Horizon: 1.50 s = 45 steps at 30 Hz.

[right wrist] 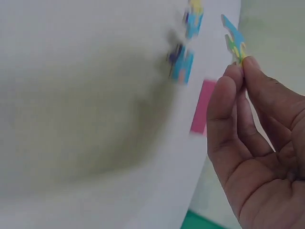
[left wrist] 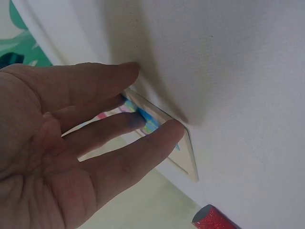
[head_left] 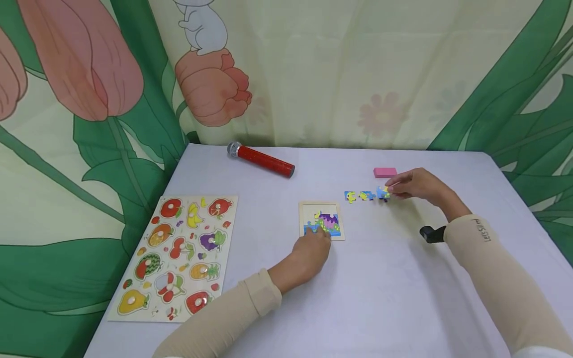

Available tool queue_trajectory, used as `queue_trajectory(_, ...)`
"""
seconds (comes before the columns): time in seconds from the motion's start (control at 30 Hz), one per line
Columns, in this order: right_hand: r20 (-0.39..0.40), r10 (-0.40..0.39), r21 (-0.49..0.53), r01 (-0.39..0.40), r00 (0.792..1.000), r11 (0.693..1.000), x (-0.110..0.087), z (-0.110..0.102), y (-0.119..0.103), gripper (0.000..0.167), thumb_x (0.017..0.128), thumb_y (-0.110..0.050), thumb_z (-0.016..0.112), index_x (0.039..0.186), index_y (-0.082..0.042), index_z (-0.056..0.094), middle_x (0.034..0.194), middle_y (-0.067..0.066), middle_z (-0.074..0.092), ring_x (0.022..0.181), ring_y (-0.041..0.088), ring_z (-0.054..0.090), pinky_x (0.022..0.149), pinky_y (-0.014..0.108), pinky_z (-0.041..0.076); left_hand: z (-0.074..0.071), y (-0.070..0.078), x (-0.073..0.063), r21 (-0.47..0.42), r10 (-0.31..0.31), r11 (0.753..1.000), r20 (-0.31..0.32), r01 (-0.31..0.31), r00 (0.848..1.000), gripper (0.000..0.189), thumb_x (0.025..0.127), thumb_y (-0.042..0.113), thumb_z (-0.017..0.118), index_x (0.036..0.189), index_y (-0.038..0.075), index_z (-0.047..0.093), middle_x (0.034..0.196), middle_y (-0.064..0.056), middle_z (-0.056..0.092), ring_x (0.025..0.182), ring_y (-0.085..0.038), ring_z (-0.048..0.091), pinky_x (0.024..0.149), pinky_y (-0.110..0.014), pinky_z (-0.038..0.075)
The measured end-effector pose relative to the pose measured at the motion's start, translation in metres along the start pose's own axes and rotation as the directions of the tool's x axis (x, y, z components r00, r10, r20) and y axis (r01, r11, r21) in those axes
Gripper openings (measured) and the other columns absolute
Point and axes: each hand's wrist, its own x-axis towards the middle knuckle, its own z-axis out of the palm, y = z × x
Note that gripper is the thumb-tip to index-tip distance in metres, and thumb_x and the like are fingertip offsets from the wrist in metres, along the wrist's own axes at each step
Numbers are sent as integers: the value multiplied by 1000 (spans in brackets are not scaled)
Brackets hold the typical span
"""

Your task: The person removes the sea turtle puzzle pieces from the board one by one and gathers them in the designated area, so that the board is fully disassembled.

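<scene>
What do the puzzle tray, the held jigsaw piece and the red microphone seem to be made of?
Puzzle tray: probably matt wood, from its pale tan rim.
Jigsaw piece in the right hand: perhaps thin wood or card, flat with printed-looking colours; blur leaves it open.
Red microphone: glittery barrel, plastic or coated metal; its silvery, textured head suggests metal mesh.

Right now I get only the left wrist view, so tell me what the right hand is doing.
Observer: The right hand pinches a blue-and-yellow jigsaw piece.
Operator: Tell me what lies to the left of the jigsaw tray.
Observer: A fruit puzzle board, seen in the head view.
Operator: I see just one end of a red cylinder. Describe the other.
Observer: In the head view, it ends in a silver mesh head, so it looks like a microphone.
</scene>
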Motion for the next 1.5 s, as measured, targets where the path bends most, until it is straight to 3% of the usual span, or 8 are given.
queue_trajectory(0.2,-8,119,2,-119,993,993,2,-22,29,42,101,-17,69,132,10,62,98,5,72,85,21,66,80,31,59,3,2,1,14,8,1000,0,-8,1000,40,104,12,61,143,7,61,142,-13,61,124,-35,63,76,-33,62)
queue_trajectory(0.33,-6,155,13,-155,988,988,4,-27,40,45,102,-18,67,135,11,59,94,2,71,84,20,65,78,30,57,2,2,0,16,7,1000,2,-7,1000,40,104,12,61,144,8,61,143,-12,60,124,-34,63,75,-33,63)
queue_trajectory(0.53,-14,148,-16,-148,989,989,11,-27,42,40,102,-14,67,131,13,61,91,4,72,80,19,66,74,28,57,0,0,1,41,10,999,8,-11,1000,41,104,14,62,144,8,60,143,-12,60,125,-34,62,78,-33,62)
queue_trajectory(0.63,-37,150,-78,-152,988,985,15,-27,43,36,101,-12,66,127,13,63,91,7,72,79,21,64,73,28,57,-2,0,1,37,16,999,2,-16,1000,41,104,14,62,144,8,60,143,-13,60,125,-34,62,78,-34,62)
queue_trajectory(0.9,-74,70,-249,-86,995,965,17,-20,41,28,99,-10,66,119,9,69,97,15,70,94,33,56,82,41,49,0,1,-1,40,11,999,-4,-11,1000,41,102,15,64,143,8,62,141,-12,61,123,-33,63,77,-33,62)
queue_trajectory(1.1,-125,60,-277,-93,990,956,13,-14,35,25,99,-9,65,116,9,71,111,26,66,102,38,50,86,48,47,2,1,-1,60,14,998,-32,-12,999,40,101,16,66,141,9,64,139,-12,63,121,-32,65,75,-33,63)
queue_trajectory(1.5,-184,42,-263,-91,982,961,13,-1,35,25,101,-8,62,116,10,69,117,30,63,103,40,52,90,56,48,5,0,-1,78,6,997,-16,-4,1000,43,102,19,66,144,13,62,143,-11,60,124,-31,63,76,-33,63)
